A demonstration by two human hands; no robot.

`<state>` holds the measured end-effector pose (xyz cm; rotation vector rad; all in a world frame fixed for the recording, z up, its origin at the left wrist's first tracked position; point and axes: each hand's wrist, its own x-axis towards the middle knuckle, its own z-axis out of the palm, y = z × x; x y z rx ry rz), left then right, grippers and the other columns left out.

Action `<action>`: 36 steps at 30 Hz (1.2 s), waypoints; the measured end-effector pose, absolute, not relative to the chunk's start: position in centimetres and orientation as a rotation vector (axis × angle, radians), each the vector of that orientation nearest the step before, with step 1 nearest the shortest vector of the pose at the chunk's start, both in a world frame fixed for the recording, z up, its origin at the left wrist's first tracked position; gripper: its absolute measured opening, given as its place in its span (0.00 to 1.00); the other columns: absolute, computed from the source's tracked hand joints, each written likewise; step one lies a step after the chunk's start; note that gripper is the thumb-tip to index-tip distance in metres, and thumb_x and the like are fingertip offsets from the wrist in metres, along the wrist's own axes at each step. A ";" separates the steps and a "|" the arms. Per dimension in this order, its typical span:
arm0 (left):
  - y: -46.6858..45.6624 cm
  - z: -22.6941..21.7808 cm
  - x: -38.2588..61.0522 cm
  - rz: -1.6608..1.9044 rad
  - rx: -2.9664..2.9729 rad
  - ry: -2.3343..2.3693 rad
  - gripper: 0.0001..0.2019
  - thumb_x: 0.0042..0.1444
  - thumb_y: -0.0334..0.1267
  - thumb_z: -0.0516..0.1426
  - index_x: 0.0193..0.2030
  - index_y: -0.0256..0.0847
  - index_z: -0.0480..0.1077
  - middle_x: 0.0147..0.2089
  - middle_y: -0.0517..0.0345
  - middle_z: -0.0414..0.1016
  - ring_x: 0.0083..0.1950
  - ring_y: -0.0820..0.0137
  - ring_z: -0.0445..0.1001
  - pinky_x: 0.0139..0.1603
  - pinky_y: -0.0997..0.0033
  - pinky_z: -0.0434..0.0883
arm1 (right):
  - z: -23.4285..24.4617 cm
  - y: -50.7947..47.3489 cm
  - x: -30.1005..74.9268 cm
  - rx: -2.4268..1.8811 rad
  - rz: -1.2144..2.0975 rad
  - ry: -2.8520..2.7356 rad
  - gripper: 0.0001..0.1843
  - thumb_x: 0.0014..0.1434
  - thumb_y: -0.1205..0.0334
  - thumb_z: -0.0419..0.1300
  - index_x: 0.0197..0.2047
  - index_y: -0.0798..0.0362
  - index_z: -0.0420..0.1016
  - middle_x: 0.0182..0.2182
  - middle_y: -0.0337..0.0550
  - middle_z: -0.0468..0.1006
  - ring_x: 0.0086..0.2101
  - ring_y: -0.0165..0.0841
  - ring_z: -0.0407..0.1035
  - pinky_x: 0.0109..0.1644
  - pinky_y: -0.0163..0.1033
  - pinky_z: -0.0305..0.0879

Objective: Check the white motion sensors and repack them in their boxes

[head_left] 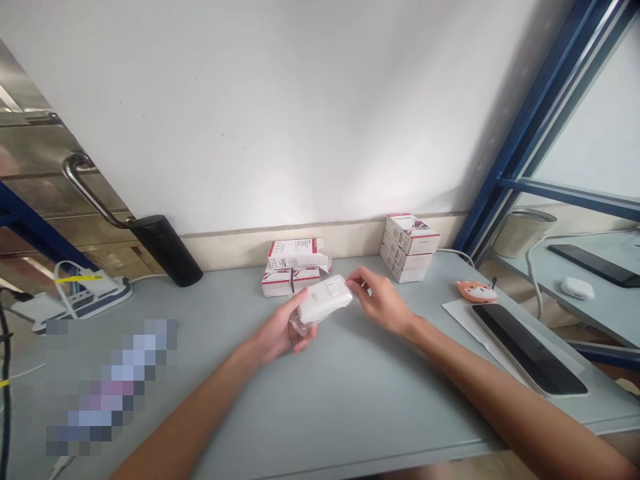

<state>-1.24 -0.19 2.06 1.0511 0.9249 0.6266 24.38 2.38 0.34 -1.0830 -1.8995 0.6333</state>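
Left hand (280, 330) wrapped round the lower-left end of a white, rounded plastic device in clear film (324, 300), thumb on top, fingers under. Right hand (381, 301): fingertips drawn narrow at the device's right end; can't tell if they grip the film. Device is held tilted above the grey desk (350, 413). Probably light, stiff shell; film likely slippery and crinkly, so best hold is across both long sides, not by loose film. Just behind: white-and-red cardboard box, seemingly open (290, 281). Behind the right hand: stack of white-and-red cardboard boxes (406, 248). Further right: black-screened phone (527, 347); far left: black cylindrical bottle (167, 252).
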 end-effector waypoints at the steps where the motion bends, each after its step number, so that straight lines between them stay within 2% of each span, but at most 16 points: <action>1: -0.2 2.3 -1.3 0.630 1.002 0.878 0.26 0.68 0.63 0.53 0.43 0.39 0.75 0.26 0.56 0.76 0.18 0.74 0.64 0.25 0.70 0.60 | 0.3 2.5 24.4 -1.088 0.623 -1.877 0.11 0.73 0.52 0.53 0.42 0.47 0.72 0.34 0.39 0.78 0.33 0.36 0.68 0.39 0.41 0.60; 6: -0.3 2.9 -1.7 0.817 0.914 0.622 0.24 0.64 0.53 0.58 0.61 0.43 0.73 0.38 0.51 0.81 0.25 0.69 0.72 0.33 0.66 0.65 | -0.1 3.0 24.3 -1.125 0.740 -1.639 0.17 0.71 0.44 0.57 0.40 0.48 0.72 0.33 0.41 0.79 0.32 0.35 0.69 0.39 0.42 0.63; 8: -0.5 2.9 -1.8 0.840 0.975 0.583 0.30 0.59 0.45 0.63 0.69 0.50 0.67 0.43 0.53 0.81 0.29 0.69 0.74 0.37 0.66 0.66 | -0.2 3.2 24.1 -1.136 0.903 -1.538 0.21 0.68 0.38 0.59 0.40 0.49 0.72 0.29 0.39 0.77 0.30 0.34 0.69 0.38 0.41 0.63; 10: -0.7 2.8 -1.6 0.828 1.074 0.623 0.38 0.58 0.38 0.65 0.74 0.58 0.59 0.45 0.57 0.81 0.31 0.71 0.75 0.40 0.66 0.67 | -0.2 3.2 24.0 -1.122 1.074 -1.448 0.26 0.65 0.33 0.61 0.39 0.50 0.72 0.28 0.38 0.76 0.28 0.33 0.69 0.37 0.41 0.64; 13: -1.0 2.3 -1.1 0.832 1.198 0.771 0.38 0.65 0.42 0.65 0.76 0.61 0.52 0.43 0.59 0.80 0.31 0.71 0.75 0.42 0.64 0.68 | -0.1 3.2 23.8 -1.079 1.196 -1.355 0.29 0.60 0.30 0.63 0.38 0.50 0.71 0.27 0.37 0.75 0.27 0.32 0.68 0.37 0.42 0.65; 15: -0.9 1.9 -0.7 0.874 1.276 0.873 0.35 0.64 0.47 0.65 0.74 0.58 0.56 0.42 0.58 0.79 0.32 0.70 0.76 0.43 0.63 0.70 | -0.1 3.2 23.7 -1.086 1.162 -1.342 0.28 0.61 0.31 0.63 0.38 0.50 0.71 0.24 0.35 0.72 0.26 0.31 0.66 0.36 0.41 0.62; 19: -0.3 0.9 -0.2 1.057 1.419 0.991 0.28 0.57 0.49 0.71 0.61 0.49 0.69 0.54 0.51 0.78 0.39 0.68 0.77 0.41 0.66 0.72 | -0.2 3.0 23.5 -1.099 1.060 -1.333 0.25 0.63 0.33 0.62 0.37 0.49 0.69 0.21 0.32 0.67 0.25 0.31 0.60 0.33 0.39 0.56; 20: -0.1 0.7 -0.2 1.094 1.441 1.012 0.26 0.56 0.51 0.71 0.57 0.47 0.70 0.54 0.51 0.78 0.39 0.68 0.77 0.40 0.67 0.72 | -0.2 2.9 23.4 -1.090 1.046 -1.332 0.25 0.64 0.34 0.62 0.37 0.49 0.68 0.22 0.32 0.66 0.25 0.31 0.59 0.32 0.39 0.55; 22: 0.1 0.5 -0.3 1.135 1.469 1.054 0.22 0.58 0.56 0.68 0.49 0.44 0.71 0.46 0.52 0.80 0.37 0.68 0.76 0.39 0.68 0.71 | -0.3 2.7 23.1 -1.055 1.022 -1.350 0.24 0.66 0.35 0.61 0.37 0.48 0.67 0.23 0.32 0.65 0.26 0.31 0.58 0.31 0.39 0.54; 25: 0.0 0.6 -0.3 1.131 1.481 1.105 0.24 0.62 0.64 0.62 0.40 0.41 0.72 0.30 0.56 0.77 0.32 0.67 0.74 0.37 0.68 0.70 | -0.6 2.1 22.7 -0.993 0.967 -1.393 0.22 0.69 0.38 0.59 0.38 0.48 0.67 0.27 0.34 0.66 0.28 0.32 0.60 0.33 0.39 0.57; 27: -0.1 0.8 -0.2 1.087 1.417 1.109 0.29 0.65 0.67 0.55 0.36 0.40 0.74 0.26 0.56 0.74 0.29 0.67 0.72 0.35 0.67 0.69 | -0.6 1.6 22.5 -0.964 0.887 -1.434 0.19 0.71 0.40 0.57 0.39 0.47 0.67 0.30 0.37 0.70 0.31 0.33 0.63 0.37 0.41 0.61; 30: -0.1 0.9 -0.2 0.983 1.169 1.078 0.32 0.66 0.70 0.49 0.38 0.41 0.75 0.22 0.58 0.72 0.24 0.69 0.69 0.30 0.69 0.67 | -0.4 0.9 22.4 -0.925 0.703 -1.589 0.14 0.74 0.47 0.55 0.40 0.47 0.68 0.35 0.42 0.73 0.35 0.36 0.67 0.42 0.44 0.65; 33: 0.3 0.7 -0.6 0.904 0.948 1.026 0.29 0.65 0.68 0.51 0.38 0.43 0.74 0.16 0.63 0.64 0.19 0.71 0.63 0.25 0.72 0.62 | 0.2 0.4 22.5 -0.831 0.574 -1.785 0.12 0.73 0.51 0.56 0.41 0.46 0.74 0.39 0.46 0.72 0.38 0.39 0.67 0.42 0.46 0.67; 36: 0.8 0.6 -1.2 0.878 0.881 0.992 0.27 0.65 0.65 0.53 0.33 0.42 0.73 0.12 0.67 0.54 0.16 0.73 0.57 0.21 0.73 0.58 | 1.0 0.2 22.8 -0.731 0.603 -1.827 0.10 0.70 0.51 0.61 0.40 0.46 0.79 0.44 0.48 0.67 0.42 0.40 0.67 0.42 0.46 0.70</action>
